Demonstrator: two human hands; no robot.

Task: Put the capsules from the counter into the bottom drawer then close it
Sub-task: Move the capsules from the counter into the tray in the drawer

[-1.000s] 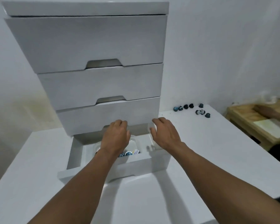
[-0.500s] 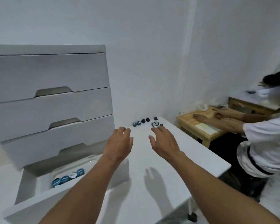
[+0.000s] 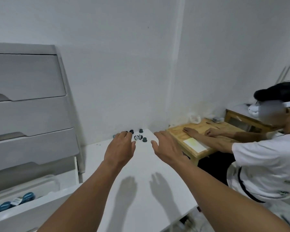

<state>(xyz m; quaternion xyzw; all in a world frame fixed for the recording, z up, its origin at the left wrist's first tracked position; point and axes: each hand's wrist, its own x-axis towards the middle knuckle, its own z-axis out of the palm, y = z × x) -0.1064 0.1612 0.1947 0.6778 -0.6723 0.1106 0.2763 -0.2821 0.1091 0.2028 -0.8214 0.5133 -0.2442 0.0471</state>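
Capsules [image 3: 138, 136] — just beyond left grip [image 3: 120, 148]

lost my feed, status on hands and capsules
Left hand and right hand open, empty, near small dark capsules on white counter. White bottom drawer open, blue-lidded capsules inside. Nothing in the way.

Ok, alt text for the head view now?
Both open hands, left hand and right hand, reach over the counter toward a cluster of dark capsules near the wall. At lower left the bottom drawer stands open with blue capsules inside; another person sits at a wooden table on the right.
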